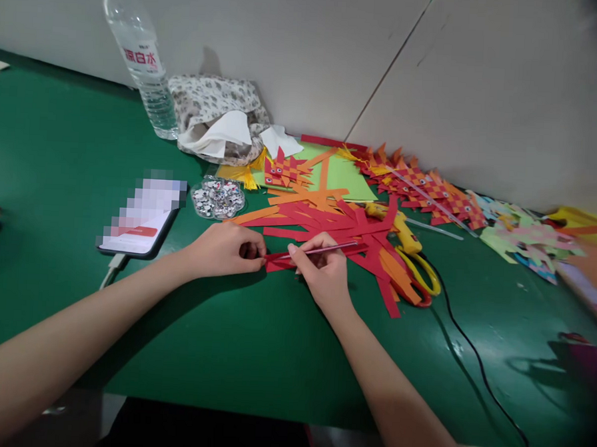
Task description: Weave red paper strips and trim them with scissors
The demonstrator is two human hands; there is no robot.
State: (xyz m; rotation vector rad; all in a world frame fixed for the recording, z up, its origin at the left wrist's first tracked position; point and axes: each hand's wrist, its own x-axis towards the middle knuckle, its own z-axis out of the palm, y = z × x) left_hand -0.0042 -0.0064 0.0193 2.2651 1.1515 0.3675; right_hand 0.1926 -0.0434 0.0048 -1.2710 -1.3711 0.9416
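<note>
Between both hands (227, 250), a red strip (277, 265)

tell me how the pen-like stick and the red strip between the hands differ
The pen-like stick is thin and pinkish; the red strip is flat and broader.
The pen-like stick is gripped by the right hand; the red strip has its end pinched by the left hand.
Both are over the green table.

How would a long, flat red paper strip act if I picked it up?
This flat red paper strip would probably feel light, being thin and narrow. It might bend easily, though its straight edges hint at some stiffness. Being flat, it likely won't roll.
</note>
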